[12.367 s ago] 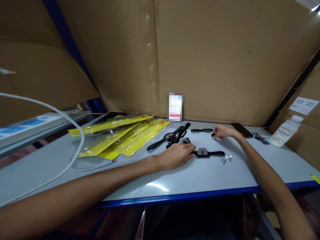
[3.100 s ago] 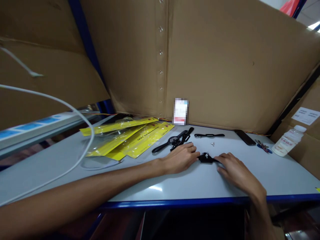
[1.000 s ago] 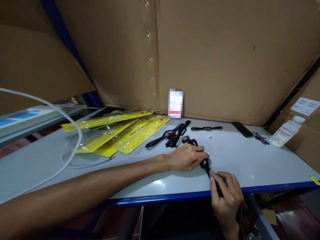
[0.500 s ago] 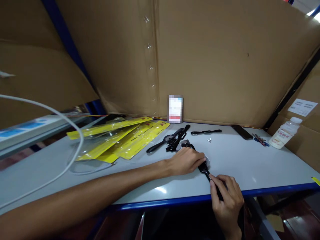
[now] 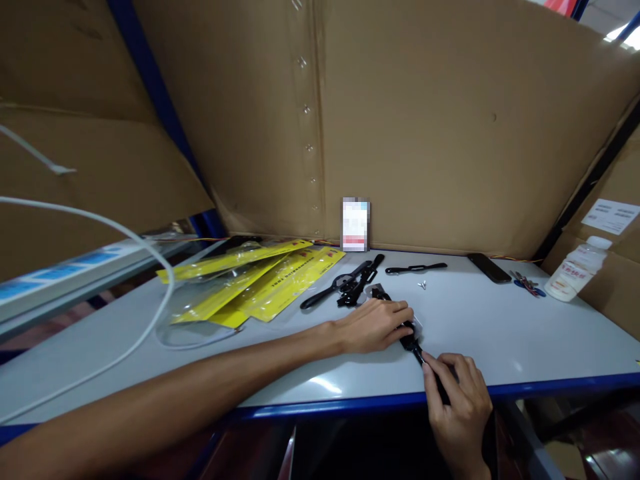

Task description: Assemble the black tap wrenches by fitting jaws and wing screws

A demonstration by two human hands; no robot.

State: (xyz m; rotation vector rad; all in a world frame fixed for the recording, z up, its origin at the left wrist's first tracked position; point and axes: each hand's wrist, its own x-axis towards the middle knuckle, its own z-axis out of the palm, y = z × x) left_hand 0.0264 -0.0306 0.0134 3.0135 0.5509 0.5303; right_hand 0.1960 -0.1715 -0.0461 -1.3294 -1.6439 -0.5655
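Observation:
A black spokeshave [image 5: 409, 340] lies slantwise near the front edge of the table, partly covered by my hands. My left hand [image 5: 377, 325] is closed over its middle, with the fingertips curled on the body. A small clear plastic piece [image 5: 417, 325] shows beside those fingers. My right hand [image 5: 459, 400] grips the near handle between thumb and fingers, at the table's edge. Just beyond my left hand, several more black spokeshaves [image 5: 356, 288] lie in a heap. One black spokeshave frame [image 5: 416, 268] rests apart, with a few small screws [image 5: 422, 285] near it.
Yellow cards with clear blister packaging [image 5: 280, 287] spread over the left side. A white cable [image 5: 167, 267] loops in front of them. A phone [image 5: 355, 225] leans on the cardboard wall [image 5: 425, 133]. To the right are a dark phone [image 5: 489, 268], small metal pieces [image 5: 529, 285] and a bottle [image 5: 575, 270].
The view has shifted slightly, so the table appears a little further right and lower. My left fingers have moved slightly on the spokeshave. My right hand keeps its grip on the handle.

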